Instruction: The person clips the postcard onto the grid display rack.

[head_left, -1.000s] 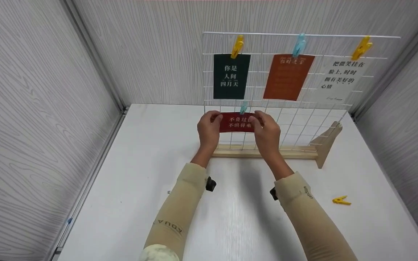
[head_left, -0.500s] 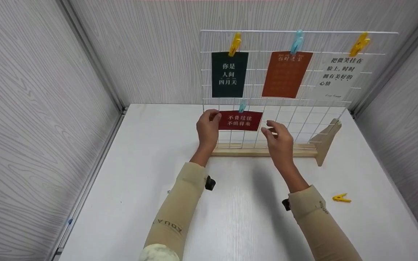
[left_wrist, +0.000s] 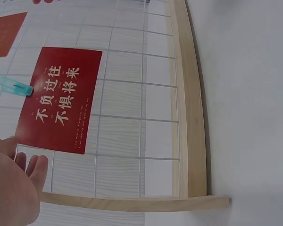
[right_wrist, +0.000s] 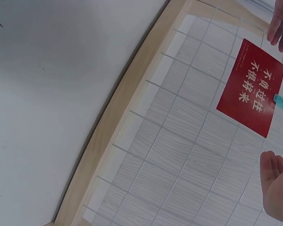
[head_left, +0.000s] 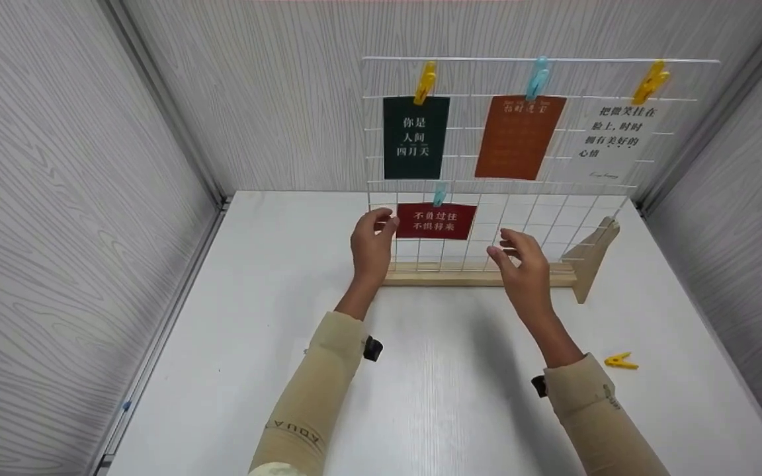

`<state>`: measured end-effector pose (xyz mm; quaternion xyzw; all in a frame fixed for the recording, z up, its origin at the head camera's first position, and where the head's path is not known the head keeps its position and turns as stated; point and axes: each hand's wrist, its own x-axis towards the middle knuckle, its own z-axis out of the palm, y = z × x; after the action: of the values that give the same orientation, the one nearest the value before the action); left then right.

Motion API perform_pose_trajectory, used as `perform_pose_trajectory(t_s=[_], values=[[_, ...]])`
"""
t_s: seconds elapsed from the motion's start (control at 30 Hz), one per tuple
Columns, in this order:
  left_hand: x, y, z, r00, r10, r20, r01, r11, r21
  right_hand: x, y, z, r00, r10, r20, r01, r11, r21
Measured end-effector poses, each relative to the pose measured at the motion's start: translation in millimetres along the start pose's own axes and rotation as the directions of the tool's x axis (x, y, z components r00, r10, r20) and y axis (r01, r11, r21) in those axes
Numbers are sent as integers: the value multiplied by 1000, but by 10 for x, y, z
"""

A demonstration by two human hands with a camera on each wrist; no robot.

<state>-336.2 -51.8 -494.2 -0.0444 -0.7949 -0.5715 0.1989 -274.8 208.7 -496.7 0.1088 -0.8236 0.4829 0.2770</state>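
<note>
A red card [head_left: 436,221] with white characters hangs from a light blue clip [head_left: 439,195] on the white wire grid [head_left: 487,198]. Just off the card's left edge is my left hand [head_left: 372,246], its fingers loosely bent around nothing; in the left wrist view the thumb tip comes close to the card's corner, and I cannot tell whether it touches. My right hand [head_left: 528,274] stays apart from the card, to its lower right, thumb and fingers spread and holding nothing. Above hang a dark green card [head_left: 415,137], an orange card [head_left: 520,137] and a white card [head_left: 618,142].
A yellow clip [head_left: 621,361] lies on the white table [head_left: 275,277] at the right. The grid stands on a wooden base [head_left: 473,277] with a wooden side foot [head_left: 594,258]. Yellow clips [head_left: 425,82] and a blue clip [head_left: 537,78] hold the upper cards.
Both hands held the red card's side edges at first. The right hand let go and moved right and down; the left hand then released too and shifted slightly left. The card stays hanging.
</note>
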Motion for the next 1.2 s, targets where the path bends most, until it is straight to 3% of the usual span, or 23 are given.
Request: perform_pose_trajectory(t_s=[0.23, 0.7, 1.2], values=[[-231, -44, -133, 999, 2, 42, -3, 999, 34, -132, 46, -118, 999, 24, 21, -23, 1000, -19], [-675, -216, -480, 989, -3, 149, 2, 1000, 4, -419, 261, -406, 994, 97, 41, -94, 993, -78], [-1035, -561, -925, 968, -170, 182, 157, 984, 83, -829, 639, -812, 963, 259, 75, -232, 938, -258]])
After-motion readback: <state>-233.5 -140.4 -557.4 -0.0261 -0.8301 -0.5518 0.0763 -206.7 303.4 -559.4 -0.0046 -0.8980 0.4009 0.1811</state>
